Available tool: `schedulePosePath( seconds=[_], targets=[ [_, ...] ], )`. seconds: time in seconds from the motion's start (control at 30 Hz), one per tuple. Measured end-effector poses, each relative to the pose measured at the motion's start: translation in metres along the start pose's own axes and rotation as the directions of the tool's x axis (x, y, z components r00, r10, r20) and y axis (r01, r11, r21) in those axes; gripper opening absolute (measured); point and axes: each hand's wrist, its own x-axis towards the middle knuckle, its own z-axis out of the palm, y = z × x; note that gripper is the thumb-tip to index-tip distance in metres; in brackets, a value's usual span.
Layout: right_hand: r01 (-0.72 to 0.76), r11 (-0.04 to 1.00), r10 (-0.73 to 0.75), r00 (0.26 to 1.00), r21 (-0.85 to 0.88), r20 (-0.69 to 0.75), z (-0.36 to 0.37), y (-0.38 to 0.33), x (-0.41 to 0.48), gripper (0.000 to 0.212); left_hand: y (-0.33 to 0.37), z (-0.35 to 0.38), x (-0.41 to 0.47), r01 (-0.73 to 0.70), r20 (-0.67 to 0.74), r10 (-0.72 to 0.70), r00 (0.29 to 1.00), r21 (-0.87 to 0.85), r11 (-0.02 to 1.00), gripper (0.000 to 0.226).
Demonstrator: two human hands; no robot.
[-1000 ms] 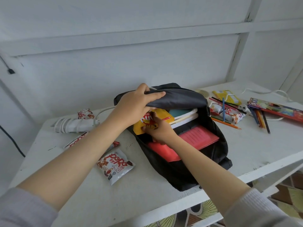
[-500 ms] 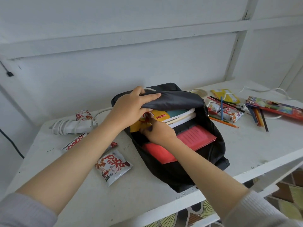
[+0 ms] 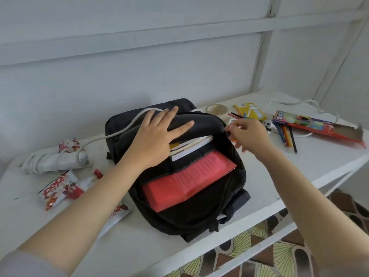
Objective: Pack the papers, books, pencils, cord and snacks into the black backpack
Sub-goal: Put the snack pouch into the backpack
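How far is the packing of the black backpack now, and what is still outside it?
Done: the red folder and books sit inside the open black backpack. In hand: the left hand presses on the bag's flap; the right hand reaches toward the loose pencils, apparently holding nothing yet. Left: those pencils, the snack packets and the white cord still lie on the table.

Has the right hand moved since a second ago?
Yes. The right hand left the backpack opening and went rightward toward the loose pencils.
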Motion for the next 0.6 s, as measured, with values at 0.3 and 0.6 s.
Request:
schedulePosePath(
  seconds=[0.3,0.6],
  targets=[
    [0.167,0.828,-0.135,0.986,-0.536,0.098,0.009,0.059,0.108,0.048,0.004,0.011,0.013,0.05,0.054,-0.048,0.997,-0.054,0.997,0.06],
    [0.282,0.614,-0.053,0.947,-0.737,0.318,0.033,0.073,0.171,0.043,0.01,0.017,0.013,0.136,0.032,-0.134,0.991,-0.074,0.988,0.049]
  ],
)
